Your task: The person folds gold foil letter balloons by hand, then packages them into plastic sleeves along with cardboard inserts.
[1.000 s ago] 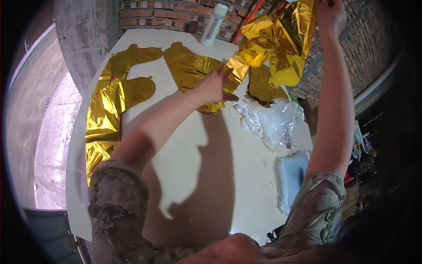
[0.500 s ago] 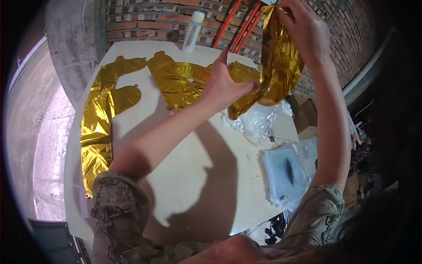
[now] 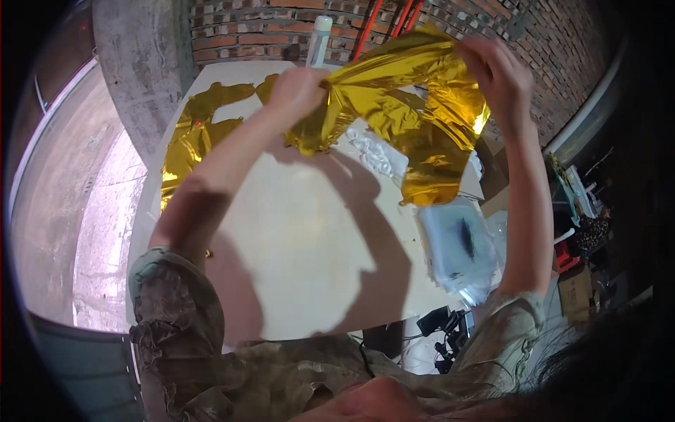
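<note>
Plainly, we see a gold foil shape (image 3: 380,102) stretched in the air between two bare hands, above the far right part of the pale table (image 3: 295,239). The left hand (image 3: 299,91) is closed round its gathered left end, where the creases fan out from the fist. The right hand (image 3: 500,74) pinches the upper right edge, its fingers bent over the foil. From there a wide flap hangs down, its lower end in front of the upper edge of a stack of clear plastic bags (image 3: 457,246); we cannot tell whether they touch.

Just below the raised foil we find a white bundle (image 3: 373,151) on the table. Another gold foil piece (image 3: 193,144) lies along the left side, partly hidden by the left forearm. Behind the left hand stands a pale bottle (image 3: 318,42), near the brick wall (image 3: 246,28).
</note>
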Demonstrator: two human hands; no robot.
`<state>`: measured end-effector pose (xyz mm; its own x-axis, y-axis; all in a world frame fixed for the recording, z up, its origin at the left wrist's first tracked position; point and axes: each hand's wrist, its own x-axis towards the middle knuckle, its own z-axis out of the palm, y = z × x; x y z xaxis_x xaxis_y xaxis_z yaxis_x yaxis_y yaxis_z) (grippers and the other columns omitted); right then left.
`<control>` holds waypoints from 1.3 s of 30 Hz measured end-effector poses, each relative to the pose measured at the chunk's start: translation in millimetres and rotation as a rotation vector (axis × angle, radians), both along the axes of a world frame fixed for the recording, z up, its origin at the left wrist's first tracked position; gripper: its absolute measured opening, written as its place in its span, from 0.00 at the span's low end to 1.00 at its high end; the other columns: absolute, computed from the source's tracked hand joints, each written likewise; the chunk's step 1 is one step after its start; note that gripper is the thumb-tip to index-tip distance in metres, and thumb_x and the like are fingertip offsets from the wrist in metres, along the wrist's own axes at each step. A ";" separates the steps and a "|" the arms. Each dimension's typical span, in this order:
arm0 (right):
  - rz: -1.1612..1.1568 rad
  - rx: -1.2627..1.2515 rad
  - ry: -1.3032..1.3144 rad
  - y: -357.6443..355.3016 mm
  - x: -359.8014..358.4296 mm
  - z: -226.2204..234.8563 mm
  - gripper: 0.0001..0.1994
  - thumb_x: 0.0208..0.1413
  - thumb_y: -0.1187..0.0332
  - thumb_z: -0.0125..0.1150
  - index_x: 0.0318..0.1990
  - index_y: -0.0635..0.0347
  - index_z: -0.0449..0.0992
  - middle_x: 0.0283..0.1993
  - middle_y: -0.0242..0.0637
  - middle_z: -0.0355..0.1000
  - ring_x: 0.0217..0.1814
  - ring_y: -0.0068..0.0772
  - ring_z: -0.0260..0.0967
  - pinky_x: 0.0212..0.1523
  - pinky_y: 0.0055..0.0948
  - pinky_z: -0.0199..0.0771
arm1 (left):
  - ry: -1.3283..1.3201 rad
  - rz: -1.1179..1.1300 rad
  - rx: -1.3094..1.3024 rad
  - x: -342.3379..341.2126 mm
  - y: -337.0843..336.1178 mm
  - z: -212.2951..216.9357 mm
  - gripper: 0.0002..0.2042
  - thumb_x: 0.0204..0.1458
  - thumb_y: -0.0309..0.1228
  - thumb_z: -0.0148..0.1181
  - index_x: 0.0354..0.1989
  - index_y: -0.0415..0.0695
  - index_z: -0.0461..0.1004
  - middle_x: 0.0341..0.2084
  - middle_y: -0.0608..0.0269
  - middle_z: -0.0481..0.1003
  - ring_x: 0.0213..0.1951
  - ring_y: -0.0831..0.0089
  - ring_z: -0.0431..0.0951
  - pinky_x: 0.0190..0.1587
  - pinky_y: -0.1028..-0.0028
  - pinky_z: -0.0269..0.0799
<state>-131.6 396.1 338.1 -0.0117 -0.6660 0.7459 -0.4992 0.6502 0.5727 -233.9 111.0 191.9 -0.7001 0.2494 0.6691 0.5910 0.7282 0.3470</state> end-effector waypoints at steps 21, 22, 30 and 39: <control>-0.248 -0.021 -1.212 -26.8 105.3 -316.4 0.33 0.59 0.48 0.60 0.68 0.55 0.65 0.75 0.56 0.51 0.78 0.62 0.45 0.74 0.59 0.45 | -0.220 -0.308 -0.408 109.6 -199.2 -167.0 0.14 0.47 0.20 0.57 0.41 0.48 0.82 0.45 0.58 0.82 0.49 0.60 0.81 0.60 0.55 0.70; -0.291 0.006 -1.225 -23.8 101.5 -316.7 0.35 0.58 0.45 0.62 0.68 0.53 0.65 0.75 0.56 0.52 0.78 0.62 0.46 0.74 0.55 0.47 | -0.254 -0.297 -0.474 105.0 -195.6 -163.1 0.14 0.43 0.20 0.56 0.38 0.44 0.82 0.44 0.55 0.82 0.45 0.57 0.82 0.54 0.59 0.74; -0.408 -0.070 -1.071 3.7 -30.6 -253.7 0.19 0.56 0.54 0.64 0.46 0.59 0.79 0.43 0.47 0.77 0.47 0.52 0.75 0.47 0.47 0.76 | -0.343 -0.239 -0.600 75.6 -198.6 -157.5 0.05 0.38 0.25 0.60 0.26 0.44 0.77 0.24 0.54 0.74 0.34 0.53 0.79 0.37 0.64 0.77; -0.919 -0.201 -0.934 41.0 -206.0 -270.9 0.16 0.53 0.62 0.65 0.44 0.63 0.82 0.46 0.49 0.80 0.53 0.49 0.78 0.53 0.41 0.77 | -0.822 -0.001 -0.991 54.1 -137.7 -104.0 0.18 0.43 0.43 0.62 0.26 0.38 0.81 0.26 0.44 0.79 0.34 0.50 0.82 0.37 0.58 0.77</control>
